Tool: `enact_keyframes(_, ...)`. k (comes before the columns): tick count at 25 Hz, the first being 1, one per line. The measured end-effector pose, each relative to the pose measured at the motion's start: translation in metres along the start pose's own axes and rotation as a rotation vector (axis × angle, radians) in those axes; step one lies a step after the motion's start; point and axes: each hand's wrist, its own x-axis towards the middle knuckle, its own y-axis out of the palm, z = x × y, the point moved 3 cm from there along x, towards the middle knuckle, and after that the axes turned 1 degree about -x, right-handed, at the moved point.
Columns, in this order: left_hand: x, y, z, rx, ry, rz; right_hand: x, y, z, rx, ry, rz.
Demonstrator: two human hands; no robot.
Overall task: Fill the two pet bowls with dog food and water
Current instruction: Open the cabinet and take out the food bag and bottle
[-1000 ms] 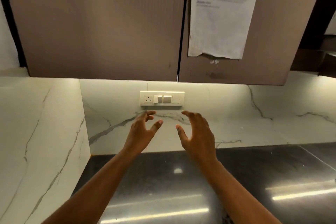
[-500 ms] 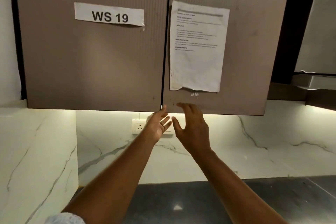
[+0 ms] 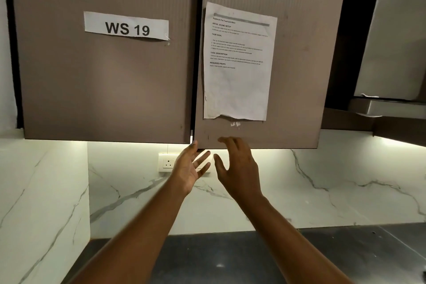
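No pet bowl, dog food or water shows in this view. My left hand (image 3: 190,169) is raised with its palm up and fingers spread, the fingertips touching the bottom edge of the wall cabinet at the gap between its two doors. My right hand (image 3: 237,168) hangs open just beside it, fingers curled loosely under the right cabinet door (image 3: 299,76). Both hands hold nothing. The left cabinet door (image 3: 103,87) carries a "WS 19" label (image 3: 126,27). A printed task sheet (image 3: 238,62) is taped to the right door. Both doors look closed or nearly so.
A white wall socket and switch plate (image 3: 168,163) sits on the marble backsplash behind my hands. A dark worktop (image 3: 230,258) runs below. A white marble side wall (image 3: 41,203) stands at the left. A steel hood (image 3: 391,41) is at the upper right.
My view has tilted up from the worktop to the cabinet doors. Both hands have risen from in front of the socket to the cabinet's bottom edge; the left palm has turned upward.
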Motion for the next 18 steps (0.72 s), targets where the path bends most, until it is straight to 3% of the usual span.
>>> enact_keyframes(7, -0.068, 0.003, 0.003, 0.202, 0.149, 0.043, -0.025, -0.014, 0.023, 0.057, 0.051, -0.023)
enact_keyframes(12, -0.119, 0.017, 0.002, 0.382, 0.220, 0.122, -0.054, -0.045, 0.039, 0.070, 0.198, -0.081)
enact_keyframes(18, -0.174, 0.040, 0.010, 0.788, 0.260, 0.355, -0.082, -0.089, 0.060, 0.103, 0.352, -0.160)
